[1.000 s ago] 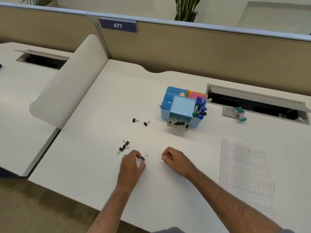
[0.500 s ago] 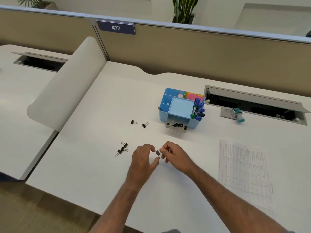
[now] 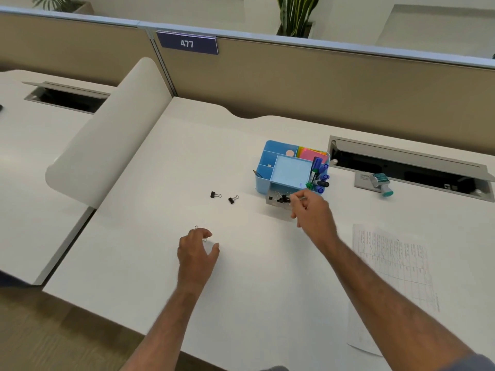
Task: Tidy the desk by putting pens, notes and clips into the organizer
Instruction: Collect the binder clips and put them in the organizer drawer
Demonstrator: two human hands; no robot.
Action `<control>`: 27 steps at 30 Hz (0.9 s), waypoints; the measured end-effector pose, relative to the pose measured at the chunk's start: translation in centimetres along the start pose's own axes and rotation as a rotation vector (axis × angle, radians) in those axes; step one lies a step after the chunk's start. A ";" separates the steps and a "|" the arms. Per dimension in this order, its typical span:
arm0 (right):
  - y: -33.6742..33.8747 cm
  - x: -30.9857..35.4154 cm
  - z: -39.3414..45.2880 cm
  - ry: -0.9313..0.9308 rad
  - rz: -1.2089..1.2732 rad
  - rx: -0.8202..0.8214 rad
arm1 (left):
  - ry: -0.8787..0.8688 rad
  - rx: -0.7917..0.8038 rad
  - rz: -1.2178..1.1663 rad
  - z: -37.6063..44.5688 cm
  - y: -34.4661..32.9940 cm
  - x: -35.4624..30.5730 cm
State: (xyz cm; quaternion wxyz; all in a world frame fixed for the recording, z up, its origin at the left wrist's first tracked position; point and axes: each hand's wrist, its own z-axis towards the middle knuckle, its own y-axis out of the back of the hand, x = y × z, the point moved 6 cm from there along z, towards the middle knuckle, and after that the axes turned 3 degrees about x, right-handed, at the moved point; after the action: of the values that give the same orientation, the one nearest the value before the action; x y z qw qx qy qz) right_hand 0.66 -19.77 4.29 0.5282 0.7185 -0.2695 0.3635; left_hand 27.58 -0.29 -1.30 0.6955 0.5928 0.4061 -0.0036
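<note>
there, right hand (image 3: 312, 207) grip curled over the organizer (image 3: 270, 162) drawer, contents unclear; left hand (image 3: 197, 250) loose

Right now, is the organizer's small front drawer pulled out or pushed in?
Pulled out. The clear drawer juts forward from the blue organizer onto the desk, with black binder clips lying in it and the right hand at its edge.
</note>
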 end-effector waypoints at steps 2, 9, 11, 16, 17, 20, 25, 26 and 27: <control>0.7 0.2 0.9 0.031 -0.076 -0.026 | 0.033 -0.017 0.020 0.3 0.4 1.1; 1.1 -0.5 2.0 0.029 -0.118 0.000 | 0.209 -0.022 0.128 1.3 1.1 4.7; 0.9 -0.7 1.7 0.027 -0.106 0.007 | 0.254 -0.002 0.135 1.4 1.0 5.4; 0.3 -0.9 0.1 0.061 -0.072 0.048 | 0.263 0.005 0.112 1.2 0.6 6.2; 0.2 -1.0 -0.3 0.068 -0.074 0.059 | 0.258 0.001 0.111 1.1 0.6 6.2; -0.6 -1.4 -1.3 0.062 -0.075 0.112 | 0.238 -0.002 0.116 1.1 0.5 6.1; -1.6 -2.1 -2.3 0.068 -0.045 0.159 | 0.217 0.007 0.150 1.0 0.4 5.8; -1.7 -2.1 -2.5 0.070 -0.042 0.164 | 0.220 0.004 0.153 0.9 0.5 5.8; -1.9 -2.2 -2.6 0.072 -0.041 0.169 | 0.224 -0.005 0.154 0.8 0.6 5.6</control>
State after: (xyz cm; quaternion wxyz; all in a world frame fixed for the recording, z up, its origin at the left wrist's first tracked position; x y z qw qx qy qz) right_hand 0.27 -16.75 1.91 0.4824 0.7523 -0.2040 0.3997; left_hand 32.11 1.90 -4.02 0.6455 0.6171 0.4344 0.1172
